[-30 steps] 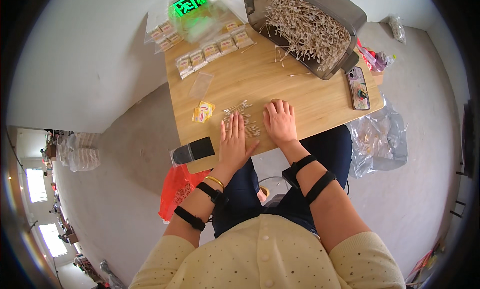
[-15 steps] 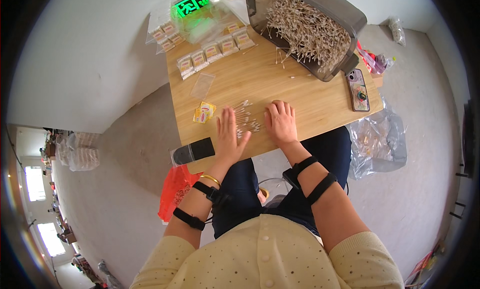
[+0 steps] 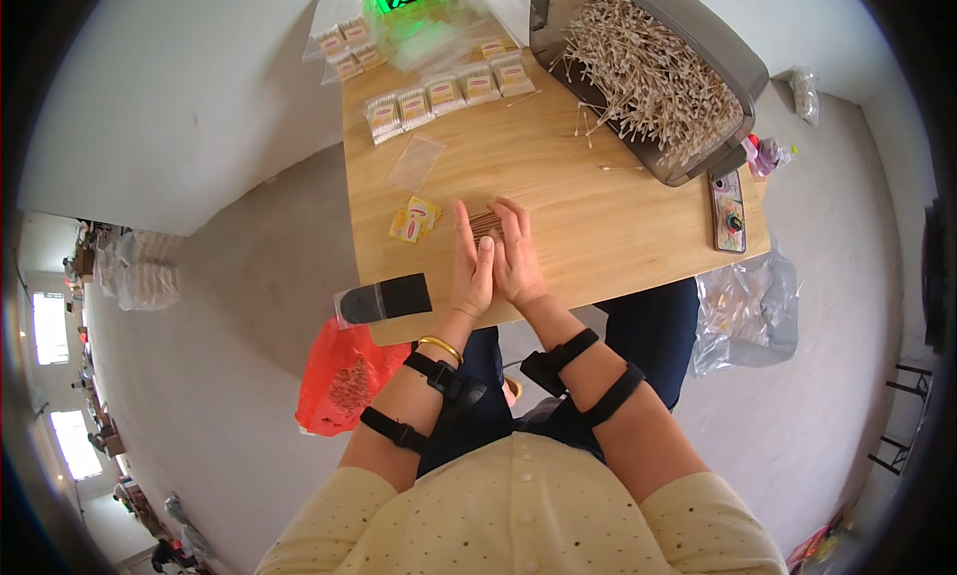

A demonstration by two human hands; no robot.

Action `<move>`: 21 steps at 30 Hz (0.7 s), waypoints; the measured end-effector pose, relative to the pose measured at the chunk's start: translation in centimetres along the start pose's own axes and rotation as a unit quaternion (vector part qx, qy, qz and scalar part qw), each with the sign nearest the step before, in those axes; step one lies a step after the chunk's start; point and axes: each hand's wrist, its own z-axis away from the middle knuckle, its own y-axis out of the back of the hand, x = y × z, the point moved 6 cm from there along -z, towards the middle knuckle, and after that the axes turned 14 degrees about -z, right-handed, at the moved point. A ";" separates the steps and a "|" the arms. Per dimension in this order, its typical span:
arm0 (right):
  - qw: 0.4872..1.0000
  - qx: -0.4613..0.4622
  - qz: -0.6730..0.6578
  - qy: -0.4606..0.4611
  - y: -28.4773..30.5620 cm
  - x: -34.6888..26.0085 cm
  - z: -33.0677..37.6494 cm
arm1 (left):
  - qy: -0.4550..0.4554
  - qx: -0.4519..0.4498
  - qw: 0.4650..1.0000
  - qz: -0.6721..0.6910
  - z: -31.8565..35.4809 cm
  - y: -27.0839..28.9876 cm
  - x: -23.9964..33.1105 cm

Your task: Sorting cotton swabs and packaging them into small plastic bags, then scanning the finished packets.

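My left hand [image 3: 474, 261] and my right hand [image 3: 517, 255] are close together near the table's front edge. Between them, a bundle of cotton swabs [image 3: 485, 223] is pressed from both sides. The left fingers are straight along the swabs, while the right fingers curl against them; the thumbs meet in front and hide part of the bundle. Left of the hands lie several small yellow-and-white cards [image 3: 415, 219]. Beyond these is an empty clear plastic sleeve [image 3: 416, 164]. A row of filled swab packets [image 3: 446, 94] stretches across the far left of the table.
A grey translucent bin [image 3: 755, 95] of loose swabs [image 3: 653, 77] tilts at the far right. A phone [image 3: 728, 211] rests near the right edge, a black pad [image 3: 404, 295] at the front left. Clear bags [image 3: 439, 27] are piled at the back; a red bag [image 3: 344, 381] hangs below left.
My right hand has moved left to meet my left hand. The swabs, spread loosely before, are now squeezed into a narrow bundle between both hands. The view has shifted slightly.
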 end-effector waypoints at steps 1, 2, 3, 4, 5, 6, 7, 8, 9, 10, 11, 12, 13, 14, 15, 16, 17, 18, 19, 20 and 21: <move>1.000 -0.004 -0.004 -0.002 -0.4 -0.1 0.1 | 0.000 0.003 1.000 0.002 0.0 -0.1 0.0; 1.000 0.003 -0.015 -0.015 -0.2 0.1 0.0 | 0.001 0.008 1.000 0.002 0.0 0.0 -0.1; 1.000 0.016 -0.012 -0.007 0.3 0.2 -0.2 | -0.004 0.013 1.000 0.000 -0.1 0.0 0.0; 1.000 0.030 -0.009 0.001 1.0 0.4 -0.4 | -0.008 0.016 1.000 -0.006 -0.1 0.3 0.0; 0.999 0.044 -0.005 0.009 1.8 0.6 -0.6 | -0.015 0.019 1.000 -0.018 -0.2 0.7 -0.1; 0.998 0.058 0.023 0.009 2.7 0.4 -1.0 | -0.026 0.019 0.999 -0.038 -0.2 1.3 0.0; 0.998 0.056 0.027 0.003 3.3 0.6 -1.3 | -0.039 0.016 0.997 -0.067 -0.4 2.1 0.0; 0.998 0.054 0.032 -0.004 4.0 0.8 -1.7 | -0.052 0.009 0.994 -0.097 -0.6 2.7 0.2; 0.998 0.055 0.037 -0.007 4.5 0.9 -2.1 | -0.070 -0.006 0.987 -0.142 -0.9 3.1 0.5; 0.997 0.060 0.054 -0.011 4.9 0.9 -2.3 | -0.088 -0.022 0.976 -0.196 -1.1 3.0 0.9; 0.996 0.061 0.068 -0.009 5.2 0.9 -2.4 | -0.099 -0.040 0.959 -0.263 -1.0 2.7 1.3; 0.995 0.061 0.080 -0.008 5.6 0.8 -2.4 | -0.110 -0.053 0.937 -0.326 -0.8 2.0 1.6; 0.994 0.061 0.093 -0.007 5.8 0.8 -2.4 | -0.123 -0.065 0.911 -0.387 -0.6 1.4 1.8; 0.993 0.052 0.109 -0.001 5.6 0.7 -2.3 | -0.134 -0.077 0.881 -0.447 -0.4 0.9 2.0; 0.991 0.045 0.125 0.005 5.4 0.6 -2.2 | -0.130 -0.085 0.875 -0.458 -0.3 0.5 1.5; 0.989 0.037 0.141 0.011 5.3 0.5 -2.1 | -0.126 -0.093 0.869 -0.469 -0.1 0.1 1.0; 0.989 0.036 0.144 0.009 5.2 0.5 -2.1 | -0.121 -0.101 0.863 -0.480 0.0 -0.2 0.5; 0.988 0.036 0.147 0.007 5.1 0.6 -2.1 | -0.117 -0.107 0.867 -0.472 -0.1 -0.2 0.6; 0.988 0.036 0.151 0.005 5.1 0.6 -2.0 | -0.113 -0.113 0.872 -0.463 -0.4 -0.2 0.5; 0.987 0.037 0.153 0.010 5.2 0.6 -2.0 | -0.109 -0.119 0.876 -0.455 -0.5 -0.2 0.5; 0.987 0.037 0.155 0.016 5.2 0.5 -2.1 | -0.118 -0.123 0.871 -0.461 -0.5 -0.1 0.6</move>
